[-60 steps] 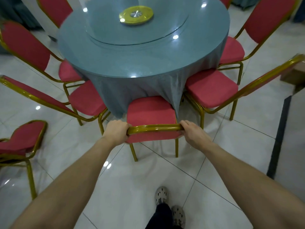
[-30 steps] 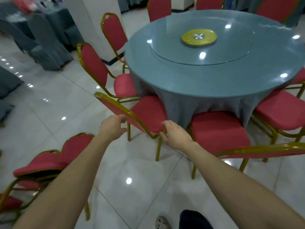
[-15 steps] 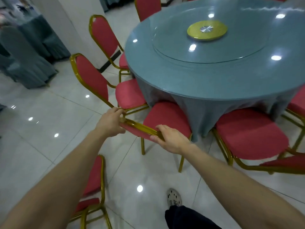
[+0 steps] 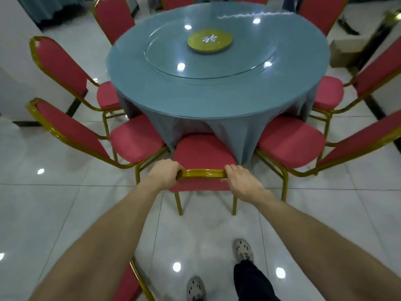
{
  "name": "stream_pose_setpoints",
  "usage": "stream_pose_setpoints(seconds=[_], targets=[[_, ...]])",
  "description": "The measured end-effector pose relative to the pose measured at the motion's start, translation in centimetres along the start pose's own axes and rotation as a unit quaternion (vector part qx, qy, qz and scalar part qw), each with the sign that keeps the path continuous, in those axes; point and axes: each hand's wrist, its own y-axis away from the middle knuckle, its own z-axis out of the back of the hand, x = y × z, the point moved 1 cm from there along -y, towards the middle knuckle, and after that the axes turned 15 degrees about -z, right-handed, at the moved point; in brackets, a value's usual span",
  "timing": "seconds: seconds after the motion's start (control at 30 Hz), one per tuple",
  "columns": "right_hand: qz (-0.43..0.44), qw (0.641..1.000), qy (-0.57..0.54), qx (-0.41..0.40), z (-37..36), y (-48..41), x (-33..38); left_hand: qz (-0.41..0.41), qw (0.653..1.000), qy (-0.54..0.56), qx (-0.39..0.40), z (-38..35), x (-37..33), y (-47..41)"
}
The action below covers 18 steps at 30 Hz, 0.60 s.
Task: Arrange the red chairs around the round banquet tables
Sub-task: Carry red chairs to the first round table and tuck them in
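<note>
Left hand (image 4: 165, 173) and right hand (image 4: 242, 181) clamp curled fingers (image 4: 172, 165) round the gold top rail of the red chair (image 4: 204, 152), its seat nosing under the round worktop (image 4: 217, 96) between neighbouring chairs (image 4: 134, 135), so this ring looks nearly full, with one spare chair (image 4: 124, 287) left behind the person.

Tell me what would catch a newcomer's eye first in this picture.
The round table with its blue-grey cloth fills the centre, a gold disc at the middle of its glass turntable. Below it, the left hand and right hand grip the gold top rail of the nearest red chair.
</note>
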Motion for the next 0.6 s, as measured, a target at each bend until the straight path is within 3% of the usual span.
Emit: stream_pose_setpoints(seconds=[0.27, 0.6], targets=[[-0.052, 0.998, -0.028, -0.015, -2.6, 7.0, 2.5, -0.069, 0.997, -0.029, 0.006, -3.1, 0.2, 3.7], [-0.083, 0.995, -0.051, -0.011, -2.4, 7.3, 2.9, -0.109, 0.993, -0.049, -0.017, -3.5, 0.1, 3.8]])
